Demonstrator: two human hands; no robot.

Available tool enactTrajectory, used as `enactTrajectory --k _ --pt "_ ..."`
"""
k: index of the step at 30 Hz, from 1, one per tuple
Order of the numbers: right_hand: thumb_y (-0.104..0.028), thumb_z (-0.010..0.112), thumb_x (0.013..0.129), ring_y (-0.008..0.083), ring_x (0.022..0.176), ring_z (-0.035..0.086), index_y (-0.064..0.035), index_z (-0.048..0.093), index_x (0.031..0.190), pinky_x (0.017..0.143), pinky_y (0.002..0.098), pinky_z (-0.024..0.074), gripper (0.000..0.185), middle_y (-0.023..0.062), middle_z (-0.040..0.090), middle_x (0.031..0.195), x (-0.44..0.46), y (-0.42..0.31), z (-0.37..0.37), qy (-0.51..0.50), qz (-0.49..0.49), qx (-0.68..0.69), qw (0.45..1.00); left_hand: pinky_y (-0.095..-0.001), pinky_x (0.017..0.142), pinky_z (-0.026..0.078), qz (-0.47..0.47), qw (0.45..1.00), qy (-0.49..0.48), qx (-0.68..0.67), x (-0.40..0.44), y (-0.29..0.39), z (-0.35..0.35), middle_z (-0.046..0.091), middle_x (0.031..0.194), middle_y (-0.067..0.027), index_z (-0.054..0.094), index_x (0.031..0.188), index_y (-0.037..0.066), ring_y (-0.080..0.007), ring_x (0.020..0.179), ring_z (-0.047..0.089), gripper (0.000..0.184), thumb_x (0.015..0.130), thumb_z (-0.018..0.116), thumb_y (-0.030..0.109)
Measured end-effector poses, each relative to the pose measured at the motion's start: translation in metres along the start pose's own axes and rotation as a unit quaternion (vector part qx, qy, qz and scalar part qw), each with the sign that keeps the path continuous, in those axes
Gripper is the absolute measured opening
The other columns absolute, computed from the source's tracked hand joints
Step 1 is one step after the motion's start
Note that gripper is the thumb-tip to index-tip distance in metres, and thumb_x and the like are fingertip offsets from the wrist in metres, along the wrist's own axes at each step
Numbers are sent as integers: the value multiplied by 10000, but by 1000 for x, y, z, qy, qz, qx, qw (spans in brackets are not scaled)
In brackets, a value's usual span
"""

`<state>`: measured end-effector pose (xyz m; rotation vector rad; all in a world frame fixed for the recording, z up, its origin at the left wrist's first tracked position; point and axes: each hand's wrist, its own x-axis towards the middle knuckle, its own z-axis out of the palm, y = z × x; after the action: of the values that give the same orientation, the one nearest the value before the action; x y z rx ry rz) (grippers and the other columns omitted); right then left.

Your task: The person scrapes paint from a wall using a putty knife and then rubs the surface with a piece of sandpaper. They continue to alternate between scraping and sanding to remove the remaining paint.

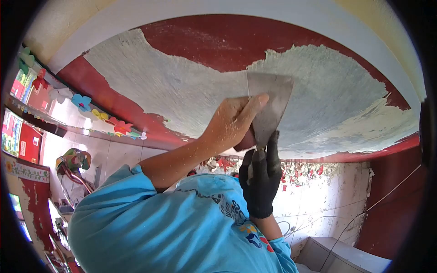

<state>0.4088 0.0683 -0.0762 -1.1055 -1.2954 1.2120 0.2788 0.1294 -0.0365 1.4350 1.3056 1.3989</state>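
The person wears a bright blue short-sleeved T-shirt (154,232) with dark lettering (223,205) and a blue, yellow and red print (254,240). A black glove (261,195) covers the right hand (260,179); the left hand (231,120) is bare.

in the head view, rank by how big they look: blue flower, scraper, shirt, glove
1. Shirt, clearly largest
2. Scraper and glove, too alike to rank, each partly covered
3. Blue flower, clearly smallest

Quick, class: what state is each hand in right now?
Bare left hand: closed, pinching the flat grey metal scraper by its wide blade.
Black-gloved right hand: closed around the scraper's narrow end.
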Motion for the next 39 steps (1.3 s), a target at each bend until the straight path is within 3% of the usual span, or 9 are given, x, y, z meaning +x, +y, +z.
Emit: enactTrajectory --k 2,6,9,18,20,24,33,35,39 --pt "41 527 822 180 608 580 32 461 1212 548 290 485 395 218 607 985 3 23 -2 27 -339 -302 891 -263 365 255 -14 999 -8 35 -4 -1 -3 436 449 -18 569 595 11 -67 411 376 520 921 488 408" --pt "35 491 857 161 565 531 63 353 1322 527 267 462 486 70 506 648 12 -4 1 45 -387 -313 866 -271 389 280 -26 999 -29 -15 9 10 -6 436 458 -20 571 609 6 -76 437 392 535 913 488 438" --pt "46 510 839 172 573 552 43 430 1258 528 264 464 426 133 602 809 3 -4 7 16 -145 -60 988 -262 408 299 -37 998 -35 22 4 15 -8 443 469 -13 569 614 0 -67 464 408 527 915 494 425" --pt "-61 474 899 101 594 524 57 358 1331 502 234 452 462 67 550 714 5 -4 3 4 -252 -216 943 -233 435 301 -42 997 -39 44 -6 4 -17 465 538 3 584 684 -18 -38 523 405 461 916 521 375" --pt "-103 452 921 77 594 513 50 341 1346 517 228 450 465 41 546 704 3 -10 3 -24 43 41 998 -202 445 312 -75 995 -57 35 -7 0 -14 509 604 16 603 733 -15 -29 564 431 447 919 520 382" --pt "-132 432 937 29 522 443 23 306 1370 452 182 389 477 7 521 671 -1 6 12 8 -110 -52 993 -205 423 282 -30 998 -54 -2 -7 -2 -10 456 567 42 569 662 29 -15 526 377 432 918 527 375" --pt "-114 417 941 21 481 419 10 302 1375 411 180 363 466 22 508 648 4 6 3 -23 3 61 998 -279 374 234 -30 999 -21 -2 -6 -4 -5 417 456 -8 579 599 14 -49 435 354 481 909 530 378" --pt "-115 421 941 23 487 425 7 316 1371 413 183 366 459 29 515 659 2 23 6 18 -172 -128 977 -277 374 232 -31 999 -18 -7 -11 -4 -4 418 455 -10 574 593 19 -54 428 351 481 908 531 381" --pt "-145 433 943 26 486 427 16 334 1360 412 176 359 458 22 528 677 7 -9 6 -14 29 115 993 -273 380 237 2 999 -26 43 -1 3 -11 423 456 -18 567 586 26 -70 418 353 493 906 528 399"
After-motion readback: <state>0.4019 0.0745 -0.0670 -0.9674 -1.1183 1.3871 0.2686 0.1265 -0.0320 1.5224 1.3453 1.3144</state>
